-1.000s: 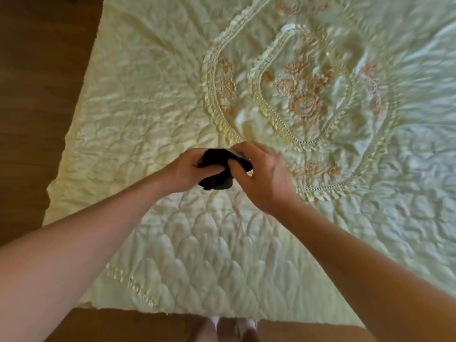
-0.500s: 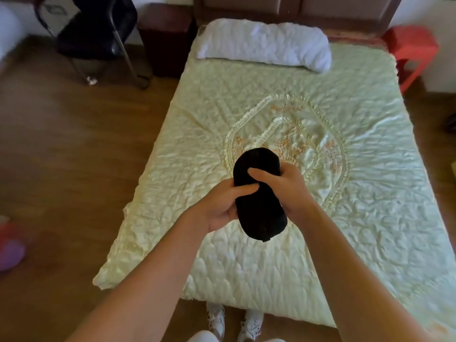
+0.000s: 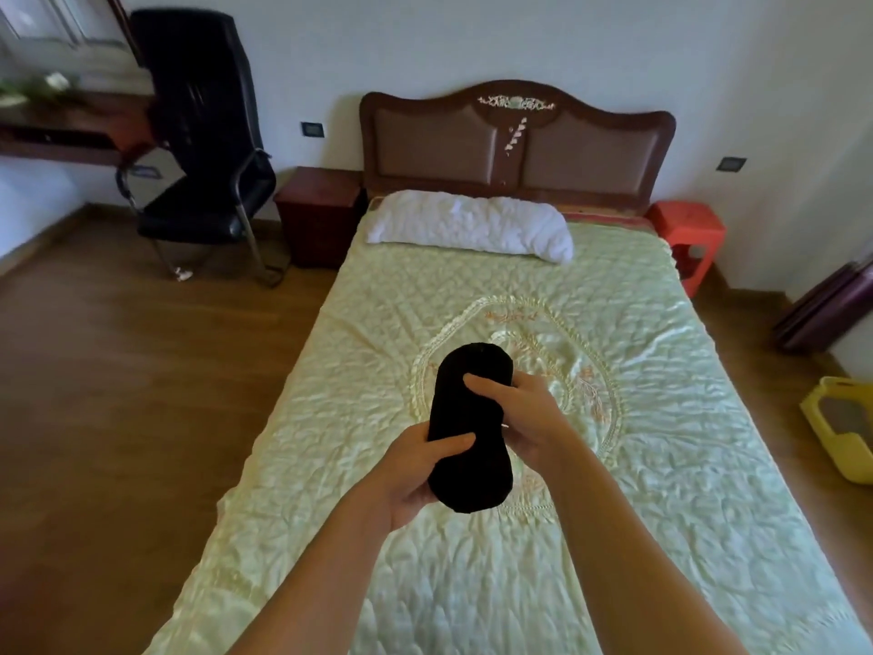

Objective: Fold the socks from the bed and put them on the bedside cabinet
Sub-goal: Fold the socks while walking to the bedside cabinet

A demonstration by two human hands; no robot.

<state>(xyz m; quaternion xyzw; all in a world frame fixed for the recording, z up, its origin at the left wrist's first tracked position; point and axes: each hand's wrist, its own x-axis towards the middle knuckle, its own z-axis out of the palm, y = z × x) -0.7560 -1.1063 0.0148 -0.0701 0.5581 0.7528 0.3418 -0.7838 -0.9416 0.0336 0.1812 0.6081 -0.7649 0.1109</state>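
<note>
Your left hand (image 3: 415,470) grips the near part of the black socks (image 3: 470,425), thumb laid across the top face and fingers curled beneath; your right hand (image 3: 524,418) clasps the bundle from its right side, thumb pressed onto the upper middle of the fabric. Both hands are closed on the bundle, which is held up above the bed (image 3: 661,418) rather than resting on it. The socks form one flat, elongated dark oval with rounded ends, its long axis running away from you; the far end projects beyond your right thumb and the near end hangs just past your left palm. Whether the bundle is one sock or a pair cannot be told. Beneath your hands lies the pale green quilted bedspread, with an embroidered oval medallion (image 3: 581,366) partly hidden behind the socks and your right hand. Well beyond your hands, at the head of the bed, a white pillow (image 3: 472,224) lies before the padded wooden headboard (image 3: 515,144). Far ahead and left of your left hand, touching the bed's corner, stands the dark red bedside cabinet (image 3: 319,215), and a black office chair (image 3: 203,148) sits further left. Far ahead and right of your right hand is a red stool (image 3: 689,234); to the right, on the wooden floor (image 3: 118,371), is a yellow basket (image 3: 841,427).
</note>
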